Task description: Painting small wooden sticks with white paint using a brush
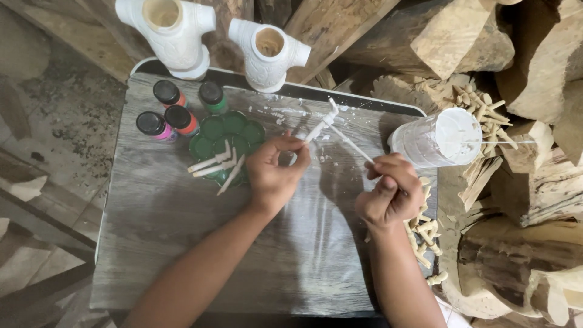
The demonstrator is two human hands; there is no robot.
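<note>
My left hand [276,170] pinches a small white-painted wooden peg [320,124] by its lower end and holds it tilted above the grey board [182,243]. My right hand [390,191] grips a thin paintbrush [351,144]; its tip touches the peg near the upper end. A clear cup of white paint [440,138] lies tilted just right of the brush hand. On the green flower-shaped palette [228,136], left of my left hand, lie a few painted white pegs [217,165].
Several small paint bottles [173,112] with black caps stand at the board's upper left. Two white carved vases [173,33] sit at its far edge. Unpainted wooden pegs [422,234] are piled at the right edge and by the cup. Rough wood logs [522,182] crowd the right side.
</note>
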